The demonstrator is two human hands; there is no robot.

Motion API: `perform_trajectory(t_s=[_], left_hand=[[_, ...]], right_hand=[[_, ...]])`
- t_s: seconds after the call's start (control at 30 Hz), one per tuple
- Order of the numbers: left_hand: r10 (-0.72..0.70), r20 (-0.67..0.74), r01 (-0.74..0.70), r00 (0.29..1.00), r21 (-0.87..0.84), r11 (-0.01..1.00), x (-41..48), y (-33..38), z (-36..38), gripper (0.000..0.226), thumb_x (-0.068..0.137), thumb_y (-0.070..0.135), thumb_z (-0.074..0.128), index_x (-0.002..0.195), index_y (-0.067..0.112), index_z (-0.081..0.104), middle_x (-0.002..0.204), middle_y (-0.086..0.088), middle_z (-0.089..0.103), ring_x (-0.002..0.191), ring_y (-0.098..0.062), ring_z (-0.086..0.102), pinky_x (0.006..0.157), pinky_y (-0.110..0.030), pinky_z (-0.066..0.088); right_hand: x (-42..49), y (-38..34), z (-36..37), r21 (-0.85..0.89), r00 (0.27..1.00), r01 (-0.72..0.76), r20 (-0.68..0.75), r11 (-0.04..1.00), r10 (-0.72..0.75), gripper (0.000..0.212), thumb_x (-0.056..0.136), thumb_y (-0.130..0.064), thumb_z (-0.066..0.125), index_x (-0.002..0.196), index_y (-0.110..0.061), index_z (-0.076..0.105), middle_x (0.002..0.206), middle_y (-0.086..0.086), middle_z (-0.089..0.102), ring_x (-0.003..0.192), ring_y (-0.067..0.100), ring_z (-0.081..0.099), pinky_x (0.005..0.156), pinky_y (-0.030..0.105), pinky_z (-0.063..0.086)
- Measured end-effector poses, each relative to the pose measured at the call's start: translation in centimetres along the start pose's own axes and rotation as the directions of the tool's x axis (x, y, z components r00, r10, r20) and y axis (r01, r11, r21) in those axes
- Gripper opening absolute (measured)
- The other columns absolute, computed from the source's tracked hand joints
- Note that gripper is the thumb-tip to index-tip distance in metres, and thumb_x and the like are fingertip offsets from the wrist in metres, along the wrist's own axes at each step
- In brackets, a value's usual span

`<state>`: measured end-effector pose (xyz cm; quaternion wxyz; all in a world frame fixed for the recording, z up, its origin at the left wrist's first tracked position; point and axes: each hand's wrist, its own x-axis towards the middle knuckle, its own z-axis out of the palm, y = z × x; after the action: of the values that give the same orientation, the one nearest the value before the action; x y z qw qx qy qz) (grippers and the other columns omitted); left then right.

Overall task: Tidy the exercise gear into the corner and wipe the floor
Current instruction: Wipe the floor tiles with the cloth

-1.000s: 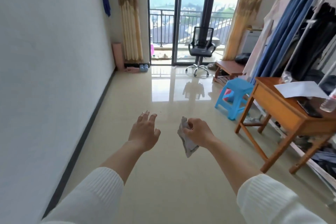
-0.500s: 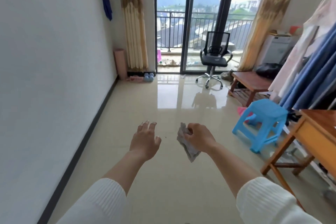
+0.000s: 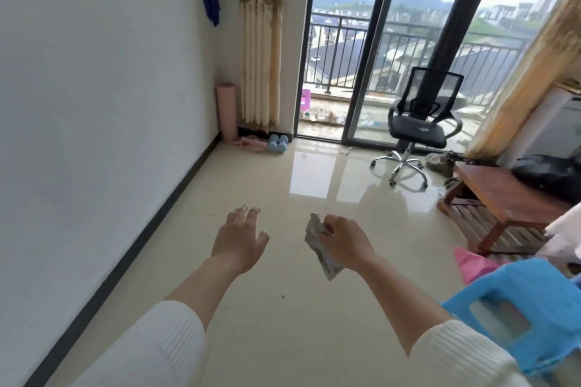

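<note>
My right hand (image 3: 344, 240) is held out in front of me, closed on a crumpled grey cloth (image 3: 320, 247) that hangs below the fingers. My left hand (image 3: 240, 239) floats beside it, empty, fingers spread. Far ahead in the left corner a rolled pink mat (image 3: 227, 111) stands upright against the wall. At its foot lie two light blue dumbbells (image 3: 278, 143) and a pink item (image 3: 250, 143) on the glossy beige floor (image 3: 270, 308). Small dark specks dot the floor near my hands.
A black office chair (image 3: 419, 132) stands by the open balcony door. A low wooden table (image 3: 500, 195) sits at the right, a blue plastic stool (image 3: 531, 308) close by my right arm, a pink object (image 3: 470, 262) behind it. The white wall runs along the left.
I have moved forward toward the balcony corner; the stool and low table have slid closer and to the right. Both hands keep the same pose, cloth still held.
</note>
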<state>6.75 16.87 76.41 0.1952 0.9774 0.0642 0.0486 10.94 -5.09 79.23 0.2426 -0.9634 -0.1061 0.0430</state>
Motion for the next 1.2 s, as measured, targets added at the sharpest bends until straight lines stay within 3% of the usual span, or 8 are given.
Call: perform_trajectory(t_s=[0.33,0.57,0.7,0.9,1.2], left_hand=[[-0.097,-0.02,0.097,0.995,0.023,0.995,30.3,-4.4,2.4,0.056,0.095,0.035,0.043,0.146,0.016,0.03,0.153,-0.009,0.028,0.141,-0.024,0.023,0.11,-0.039,0.03],[-0.152,0.008,0.152,0.988,-0.018,0.988,46.4,-5.3,4.5,0.055,0.094,0.034,0.042,0.145,0.016,0.031,0.153,-0.008,0.028,0.14,-0.022,0.023,0.111,-0.039,0.03],[-0.214,0.006,0.214,0.977,-0.037,0.976,55.2,-6.8,6.7,0.056,0.095,0.034,0.042,0.146,0.016,0.03,0.153,-0.008,0.028,0.141,-0.022,0.023,0.111,-0.04,0.03],[-0.404,-0.028,0.399,0.914,-0.098,0.911,68.3,-8.4,10.9,0.056,0.095,0.032,0.039,0.146,0.013,0.03,0.152,-0.006,0.031,0.139,-0.022,0.025,0.109,-0.04,0.033],[-0.625,0.029,0.622,0.78,-0.148,0.769,82.0,-11.0,16.0,0.058,0.095,0.033,0.036,0.149,0.013,0.024,0.155,-0.005,0.025,0.142,-0.021,0.019,0.112,-0.039,0.031]], right_hand=[[31.9,0.1,1.0,0.073,0.999,0.035,0.025,0.997,-0.037,0.029,0.087,-0.036,0.051,0.065,-0.018,0.051,0.066,0.003,0.061,0.066,0.025,0.058,0.061,0.032,0.047],[49.3,0.4,0.3,0.069,0.992,0.076,0.093,0.995,-0.082,0.024,0.081,-0.03,0.055,0.06,-0.026,0.046,0.064,-0.002,0.057,0.062,0.019,0.052,0.058,0.031,0.044],[59.6,1.0,0.8,-0.008,0.97,0.16,0.187,0.987,-0.156,0.017,0.081,-0.026,0.055,0.065,-0.021,0.05,0.068,0.002,0.06,0.064,0.022,0.054,0.055,0.03,0.041],[76.2,2.3,1.4,-0.056,0.92,0.286,0.296,0.957,-0.258,0.028,0.082,-0.028,0.054,0.058,-0.022,0.043,0.06,-0.002,0.053,0.058,0.019,0.048,0.053,0.03,0.038],[97.1,2.3,5.0,-0.088,0.835,0.373,0.466,0.923,-0.293,0.021,0.084,-0.025,0.052,0.069,-0.012,0.058,0.065,0.007,0.065,0.062,0.024,0.06,0.053,0.03,0.043]])
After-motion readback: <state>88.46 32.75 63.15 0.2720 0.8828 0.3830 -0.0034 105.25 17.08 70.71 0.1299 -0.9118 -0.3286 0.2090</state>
